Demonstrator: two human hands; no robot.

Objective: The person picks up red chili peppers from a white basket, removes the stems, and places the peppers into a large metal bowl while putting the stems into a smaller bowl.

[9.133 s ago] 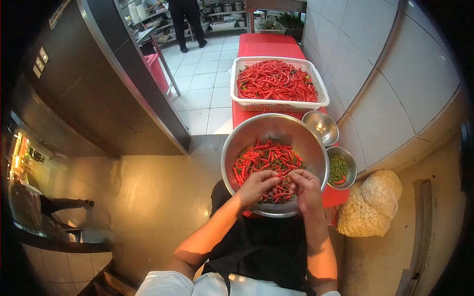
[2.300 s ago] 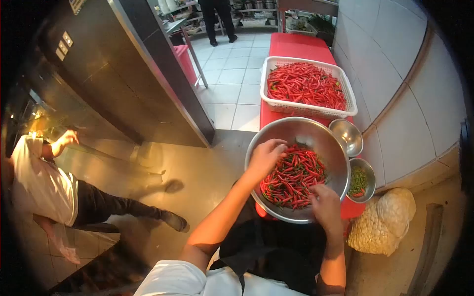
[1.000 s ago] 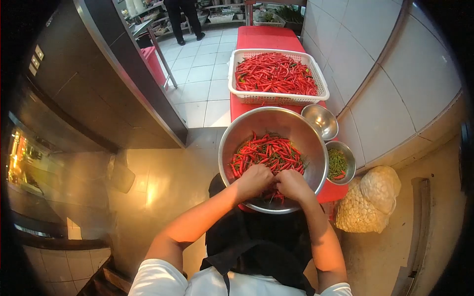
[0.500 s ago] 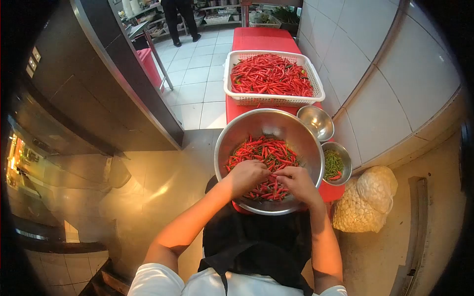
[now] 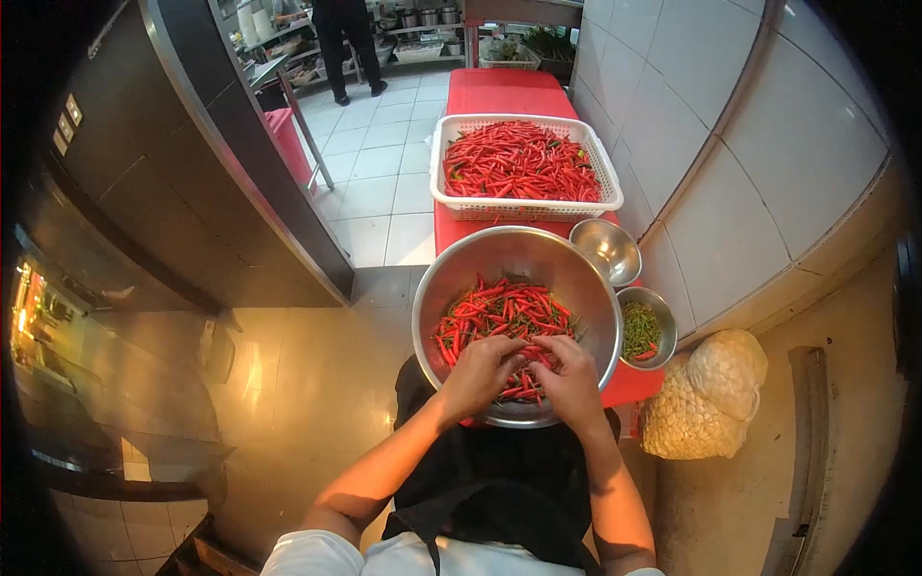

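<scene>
A large steel bowl [image 5: 609, 331] stands in front of me, holding a heap of red chili peppers [image 5: 499, 317], some with green stems. Over the near part of the heap, my left hand [image 5: 480, 374] is closed, its fingertips pinched on a red chili pepper. Close beside it on the right, my right hand [image 5: 570, 382] is also closed, thumb and fingers bent toward the same spot at the pepper. Fingers partly cover what is pinched. To the right, a small steel bowl [image 5: 669, 324] contains green stems and a few red pieces.
Behind the large bowl, a white plastic basket [image 5: 523, 207] full of red chilies rests on a red bench [image 5: 499, 91]. Another small steel bowl [image 5: 605, 248] lies by the tiled wall [image 5: 740, 192]. A bag of pale pieces [image 5: 701, 403] sits on the floor. A person in dark trousers [image 5: 346, 38] stands far back.
The view has tilted slightly, so the bowls and basket appear lower. Both hands have shifted toward the near side of the bowl, remaining close together over the chilies.
</scene>
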